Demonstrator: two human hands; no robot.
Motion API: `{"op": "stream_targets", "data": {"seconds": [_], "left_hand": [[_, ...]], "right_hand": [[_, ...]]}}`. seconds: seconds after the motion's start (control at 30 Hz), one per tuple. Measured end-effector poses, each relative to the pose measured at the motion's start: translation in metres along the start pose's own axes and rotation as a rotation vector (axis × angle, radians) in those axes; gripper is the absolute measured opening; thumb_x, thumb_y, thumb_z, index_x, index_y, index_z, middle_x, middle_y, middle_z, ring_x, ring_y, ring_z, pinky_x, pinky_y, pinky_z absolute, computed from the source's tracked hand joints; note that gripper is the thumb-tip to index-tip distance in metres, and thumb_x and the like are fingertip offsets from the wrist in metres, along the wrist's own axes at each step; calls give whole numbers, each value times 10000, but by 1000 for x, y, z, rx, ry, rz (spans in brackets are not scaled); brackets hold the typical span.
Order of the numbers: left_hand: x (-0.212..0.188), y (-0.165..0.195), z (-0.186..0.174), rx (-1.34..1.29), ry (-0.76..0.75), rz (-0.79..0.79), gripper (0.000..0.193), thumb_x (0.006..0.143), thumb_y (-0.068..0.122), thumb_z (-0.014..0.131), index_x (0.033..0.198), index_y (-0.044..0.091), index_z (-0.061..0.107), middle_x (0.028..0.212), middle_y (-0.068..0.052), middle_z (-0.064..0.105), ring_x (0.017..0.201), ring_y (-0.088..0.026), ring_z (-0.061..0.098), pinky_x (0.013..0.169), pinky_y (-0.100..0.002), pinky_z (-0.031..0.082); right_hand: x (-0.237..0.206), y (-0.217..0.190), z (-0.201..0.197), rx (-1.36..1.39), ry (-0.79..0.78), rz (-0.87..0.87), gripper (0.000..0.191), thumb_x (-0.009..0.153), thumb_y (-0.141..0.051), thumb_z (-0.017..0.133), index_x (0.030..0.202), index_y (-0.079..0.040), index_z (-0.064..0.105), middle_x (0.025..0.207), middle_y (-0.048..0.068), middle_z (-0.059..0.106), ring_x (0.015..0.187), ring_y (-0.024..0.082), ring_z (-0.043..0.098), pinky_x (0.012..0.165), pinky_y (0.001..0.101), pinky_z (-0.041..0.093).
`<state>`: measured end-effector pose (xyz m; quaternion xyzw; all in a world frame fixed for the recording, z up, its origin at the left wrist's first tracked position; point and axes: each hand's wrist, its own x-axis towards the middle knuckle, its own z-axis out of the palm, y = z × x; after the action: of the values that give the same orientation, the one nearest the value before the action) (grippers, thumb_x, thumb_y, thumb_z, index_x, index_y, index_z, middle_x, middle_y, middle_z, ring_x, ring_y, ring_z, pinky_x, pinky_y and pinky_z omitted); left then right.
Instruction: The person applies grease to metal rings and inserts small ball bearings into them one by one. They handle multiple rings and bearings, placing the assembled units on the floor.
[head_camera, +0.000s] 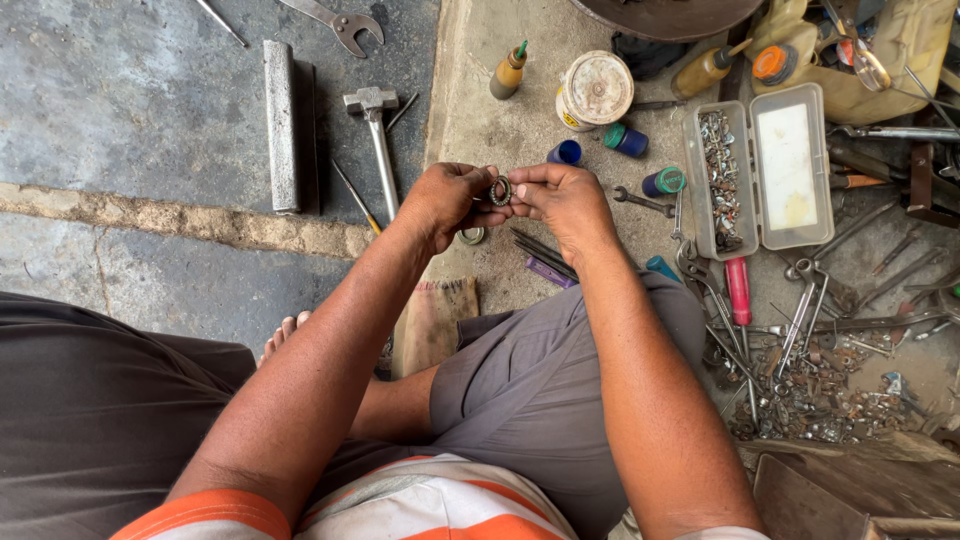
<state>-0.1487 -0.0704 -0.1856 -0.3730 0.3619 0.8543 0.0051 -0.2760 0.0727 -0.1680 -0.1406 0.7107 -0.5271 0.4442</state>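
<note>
Metal and dark, a small ring bearing (500, 190) is being pinched between both hands above the concrete floor (150, 110), near the scene's middle. The left hand (450, 200) is closing fingers on its left edge; the right hand (562, 197) is gripping its right edge. Just below them a second ring (471, 236) is lying on the floor, with thin dark rods (543, 253) to its right. A hammer (378, 140) is lying to the left, and an open plastic parts box (765, 165) is sitting to the right, above scattered tools
</note>
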Motion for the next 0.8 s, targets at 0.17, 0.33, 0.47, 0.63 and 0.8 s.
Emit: {"op": "stream_targets", "data": {"seconds": [0.17,0.33,0.47,0.63,0.8], "left_hand": [[-1,1,1,22,22,-12,316,1024,201,590,1089,-107,624,886,-158,714,709,-214,753,617,-282,670],[1,1,1,29,52,-28,300,1019,192,592,1109,-94,596,901,-152,712,712,-217,749,619,-293,669],[2,-1,1,36,28,-8,311,1020,192,584,1113,-103,604,904,-147,717,722,-214,761,617,-292,672],[3,-4,0,55,18,-19,312,1029,204,582,1117,-92,624,898,-141,708,709,-204,750,616,-283,667],[4,-4,-3,60,19,-7,309,1031,205,572,1082,-88,654,866,-147,725,674,-204,737,596,-279,650]], "right_hand": [[0,-1,2,-51,10,-6,223,952,18,659,1167,50,709,1030,122,759,842,155,727,765,264,605],[2,2,1,-71,-30,-44,259,926,47,645,1180,53,695,1038,113,750,849,142,723,762,249,604],[3,4,1,-84,-6,-16,238,933,37,649,1166,53,698,1026,111,757,825,136,723,740,251,607],[2,3,2,-89,10,-3,209,958,10,670,1155,61,716,988,125,749,805,129,707,718,254,608],[0,0,3,-84,-8,-15,203,971,-16,636,1149,45,714,977,105,757,796,124,719,722,248,609]]}}
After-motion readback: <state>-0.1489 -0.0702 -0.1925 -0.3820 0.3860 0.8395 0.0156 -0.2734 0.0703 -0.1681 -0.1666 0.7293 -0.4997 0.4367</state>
